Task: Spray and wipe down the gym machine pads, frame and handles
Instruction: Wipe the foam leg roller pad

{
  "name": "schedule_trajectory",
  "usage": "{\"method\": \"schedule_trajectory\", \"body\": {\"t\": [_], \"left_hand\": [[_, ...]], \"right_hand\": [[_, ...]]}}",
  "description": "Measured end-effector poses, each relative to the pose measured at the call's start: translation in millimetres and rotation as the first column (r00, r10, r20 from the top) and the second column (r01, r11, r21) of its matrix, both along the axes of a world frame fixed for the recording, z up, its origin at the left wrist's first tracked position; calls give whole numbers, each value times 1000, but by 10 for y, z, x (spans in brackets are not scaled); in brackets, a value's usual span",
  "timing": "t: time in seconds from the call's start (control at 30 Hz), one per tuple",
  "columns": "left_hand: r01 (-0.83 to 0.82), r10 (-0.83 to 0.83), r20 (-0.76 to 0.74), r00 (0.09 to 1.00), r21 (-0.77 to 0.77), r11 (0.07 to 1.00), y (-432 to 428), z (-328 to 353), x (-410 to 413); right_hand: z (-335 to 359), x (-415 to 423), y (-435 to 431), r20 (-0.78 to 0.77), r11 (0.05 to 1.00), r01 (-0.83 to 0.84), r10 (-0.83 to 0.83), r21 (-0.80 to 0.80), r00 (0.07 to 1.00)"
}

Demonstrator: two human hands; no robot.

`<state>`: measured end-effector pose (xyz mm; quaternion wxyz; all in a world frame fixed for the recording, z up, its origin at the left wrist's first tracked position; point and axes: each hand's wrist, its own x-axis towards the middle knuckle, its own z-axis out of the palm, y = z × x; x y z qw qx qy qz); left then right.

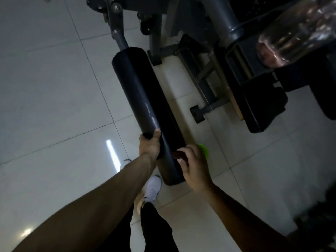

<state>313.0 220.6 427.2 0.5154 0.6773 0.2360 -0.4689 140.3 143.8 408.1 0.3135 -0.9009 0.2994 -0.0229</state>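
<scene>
Floor [54, 88]: lying open from 7 to 11 o'clock of the pad [141, 106].
Frame [209, 91]: crowding the pad's 1 to 3 o'clock side.
Bottle [298, 31]: looming blurred above the frame at 2 o'clock.

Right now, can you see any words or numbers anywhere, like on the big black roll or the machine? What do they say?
No words, numbers, brands or signs can be read here.
black roller pad: only pale scuff marks, no letters.
machine frame: no sticker or sign shows.
clear bottle: blurred, no label to read.
white shoe: a dark mark, too small to tell.
green thing: plain, no print.
</scene>
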Motion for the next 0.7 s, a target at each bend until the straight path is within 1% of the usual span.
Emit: {"method": "schedule_trajectory", "body": {"t": [0.07,0.17,0.23,0.27,0.3,0.33,0.37,0.43,0.47,0.53,0.6,0.7], "left_hand": [[-18,18,1,1000,46,999,-8,71,-111],[-44,49,-54,997,82,996,29,276,-211],[-20,27,-91,995,84,996,63,475,-267],[4,5,-89,996,96,995,81,614,-294],[22,-14,-89,996,92,996,94,724,-316],[23,-17,-107,994,58,998,92,845,-347],[17,-18,-146,989,-7,1000,70,978,-379],[17,-55,-235,971,-160,987,-32,1282,-396],[-5,-61,-266,962,-241,970,-104,1425,-373],[-101,-22,-316,949,-367,925,-218,1709,-308],[-147,21,-288,958,-423,894,-351,2013,-193],[-146,60,-196,979,-464,874,-553,2373,-5]], "right_hand": [[75,-210,47,-36,1000,-19,19,-6,999],[155,-440,82,-135,999,-53,53,5,989],[290,-460,39,-228,995,1,22,102,973],[439,-390,7,-276,978,84,-28,193,961],[578,-289,-36,-286,941,177,-92,290,954],[746,-166,-66,-259,892,262,-172,368,951],[923,-39,-95,-193,838,314,-253,446,948],[1271,255,-133,-44,758,349,-391,550,919],[1459,392,-150,19,740,351,-441,574,897],[1801,588,-157,109,729,327,-481,601,870],[2130,690,-199,190,750,283,-475,598,859],[2434,656,-353,288,790,226,-450,571,845]]}}
